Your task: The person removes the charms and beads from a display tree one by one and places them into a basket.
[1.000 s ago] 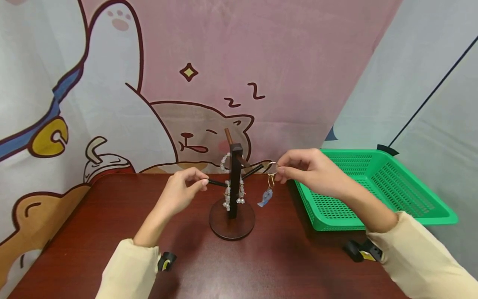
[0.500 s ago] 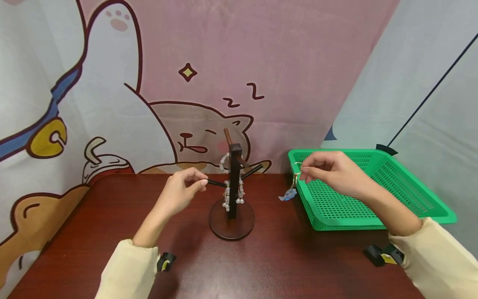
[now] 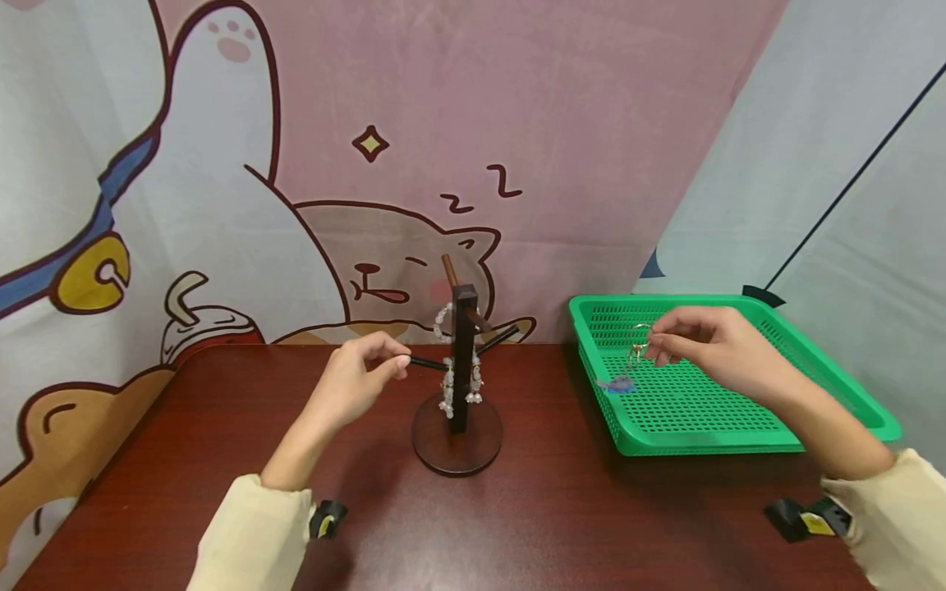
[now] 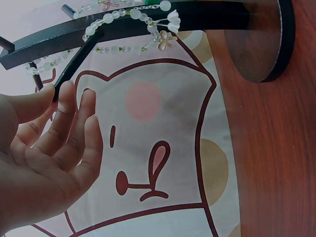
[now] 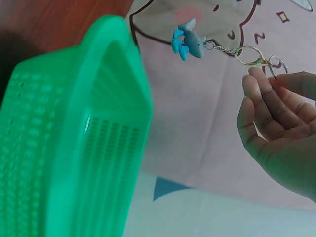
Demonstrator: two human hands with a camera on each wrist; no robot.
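A dark wooden jewellery stand point(image 3: 461, 386) with pegs stands on the table's middle; a pale bead bracelet point(image 3: 447, 373) hangs on it, also seen in the left wrist view point(image 4: 129, 19). My left hand point(image 3: 367, 373) pinches the tip of the stand's left peg point(image 4: 74, 61). My right hand point(image 3: 705, 343) pinches the gold ring of a keychain point(image 3: 637, 343) over the green basket point(image 3: 828, 386). Its blue shark charm point(image 3: 617, 383) dangles below, just above the basket floor. The right wrist view shows the charm point(image 5: 190, 44) on its chain.
The green mesh basket sits at the table's right side, its rim point(image 5: 118, 98) close to the right wrist camera. A cartoon cloth backdrop point(image 3: 369, 164) hangs behind the dark red table point(image 3: 222, 427).
My right hand has carried the keychain off the stand's right peg and rightwards over the green basket. The left hand has stayed on the left peg.
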